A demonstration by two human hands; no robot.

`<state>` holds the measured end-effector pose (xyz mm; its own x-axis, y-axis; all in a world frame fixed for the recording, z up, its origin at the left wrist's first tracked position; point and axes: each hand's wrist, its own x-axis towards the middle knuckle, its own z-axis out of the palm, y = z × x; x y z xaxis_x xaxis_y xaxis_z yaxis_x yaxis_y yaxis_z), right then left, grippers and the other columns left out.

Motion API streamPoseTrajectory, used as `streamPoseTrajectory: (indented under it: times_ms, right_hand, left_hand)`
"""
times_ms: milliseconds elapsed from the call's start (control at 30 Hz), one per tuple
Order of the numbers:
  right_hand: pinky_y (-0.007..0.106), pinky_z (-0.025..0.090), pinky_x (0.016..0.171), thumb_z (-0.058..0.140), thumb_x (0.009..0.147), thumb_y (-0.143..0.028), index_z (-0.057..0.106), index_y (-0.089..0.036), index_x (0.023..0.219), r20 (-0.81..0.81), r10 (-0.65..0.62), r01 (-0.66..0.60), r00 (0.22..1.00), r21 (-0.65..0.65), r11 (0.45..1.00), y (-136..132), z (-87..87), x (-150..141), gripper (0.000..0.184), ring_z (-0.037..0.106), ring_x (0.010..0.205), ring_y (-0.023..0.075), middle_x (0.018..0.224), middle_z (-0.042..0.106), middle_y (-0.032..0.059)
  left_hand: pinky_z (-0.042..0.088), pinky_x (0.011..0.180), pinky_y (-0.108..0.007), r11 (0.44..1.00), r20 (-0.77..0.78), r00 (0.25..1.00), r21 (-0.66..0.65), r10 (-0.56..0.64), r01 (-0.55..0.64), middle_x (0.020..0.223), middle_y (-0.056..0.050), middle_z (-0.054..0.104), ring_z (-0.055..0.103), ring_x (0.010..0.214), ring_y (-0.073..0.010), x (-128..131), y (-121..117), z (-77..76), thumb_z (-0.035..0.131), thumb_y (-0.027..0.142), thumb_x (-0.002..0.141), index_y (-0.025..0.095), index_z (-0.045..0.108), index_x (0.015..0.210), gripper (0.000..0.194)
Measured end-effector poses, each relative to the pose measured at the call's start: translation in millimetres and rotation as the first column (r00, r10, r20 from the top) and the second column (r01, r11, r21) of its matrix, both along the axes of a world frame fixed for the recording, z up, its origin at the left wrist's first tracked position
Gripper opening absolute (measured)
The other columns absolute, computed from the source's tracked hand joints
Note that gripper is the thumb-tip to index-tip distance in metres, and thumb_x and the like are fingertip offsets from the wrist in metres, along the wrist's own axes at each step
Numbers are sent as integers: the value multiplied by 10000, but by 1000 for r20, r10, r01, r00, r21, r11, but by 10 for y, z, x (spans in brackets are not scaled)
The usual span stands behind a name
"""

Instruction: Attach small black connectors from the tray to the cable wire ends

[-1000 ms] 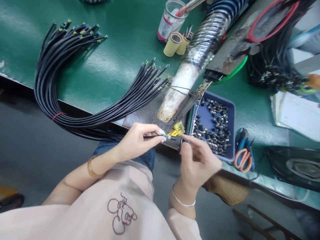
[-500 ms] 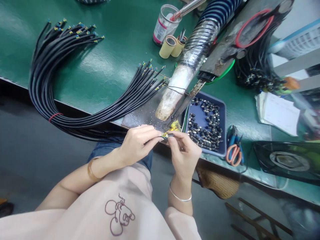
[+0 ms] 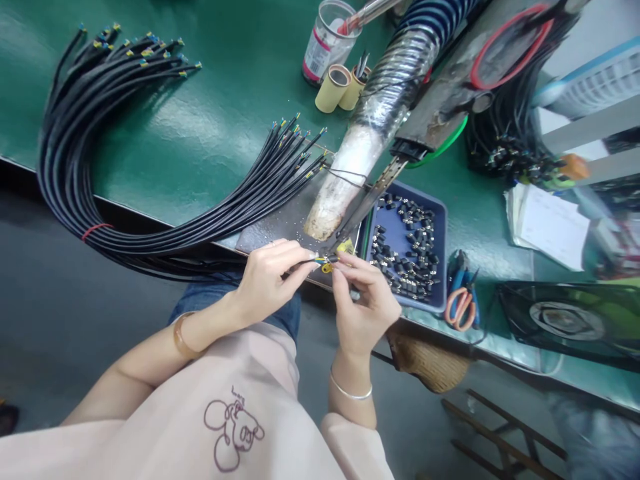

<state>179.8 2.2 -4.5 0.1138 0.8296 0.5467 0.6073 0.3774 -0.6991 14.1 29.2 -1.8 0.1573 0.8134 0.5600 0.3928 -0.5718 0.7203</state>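
My left hand [image 3: 275, 270] pinches the end of a black cable, whose coloured wires [image 3: 320, 261] stick out past the fingertips. My right hand [image 3: 365, 300] is closed in a pinch on a small dark piece, which looks like a connector; the fingers partly hide it. Both sets of fingertips almost meet at the bench edge, just below the tip of a soldering iron [image 3: 367, 200]. A yellow bit [image 3: 345, 247] lies behind them. To the left curves a bundle of black cables [image 3: 145, 233] with stripped, coloured wire ends, tied by a red band.
A blue tray [image 3: 441, 267] of small black connectors stands on the right, beside orange-handled pliers [image 3: 461, 307]. A white-ended fume hose [image 3: 335, 190] hangs over the bench. Farther back are a plastic jar [image 3: 320, 53] and cardboard tubes [image 3: 333, 90]. Papers [image 3: 550, 223] and a fan [image 3: 570, 320] lie far right.
The view has shifted slightly, so the bench things appear a little to the left. My hands stay together at the wire ends, with the right fingers slightly more spread.
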Motion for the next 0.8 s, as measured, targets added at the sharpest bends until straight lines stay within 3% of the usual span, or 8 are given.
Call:
streamPoseTrajectory:
  times_ms: [200, 400, 600, 800]
  right_hand:
    - [316, 645, 841, 715, 883, -124, 678, -208, 888, -30, 32, -31, 999, 40, 999, 64, -5, -46, 92, 772, 958, 169, 1036, 792, 46]
    - [323, 636, 828, 737, 864, -107, 698, -211, 881, 94, 1, -13, 996, 132, 991, 129, 93, -80, 112, 775, 912, 175, 962, 795, 26]
    - [269, 636, 813, 768, 840, -77, 715, -209, 915, 250, -57, -5, 967, 239, 971, 132, 142, -111, 161, 783, 863, 157, 977, 806, 25]
    - [303, 663, 795, 767, 839, -97, 696, -234, 937, 259, -46, -9, 965, 208, 978, 67, 138, -107, 183, 786, 899, 183, 1053, 800, 48]
  left_hand:
    - [485, 660, -259, 993, -49, 997, 99, 63, -58, 728, -25, 735, 611, 621, -125, 31, 30, -20, 595, 171, 991, 148, 697, 868, 162]
    - [494, 664, -265, 984, -41, 996, 161, 84, -76, 763, -36, 768, 630, 628, -124, 55, 39, -18, 607, 150, 982, 144, 691, 901, 117]
    - [483, 653, -270, 987, -27, 995, 139, 91, -87, 781, -40, 776, 644, 631, -126, 71, 25, -24, 592, 169, 995, 151, 692, 911, 132]
    - [477, 682, -275, 995, -14, 998, 80, 60, -58, 769, -36, 764, 628, 645, -131, 59, 19, -11, 585, 172, 996, 152, 691, 895, 148]
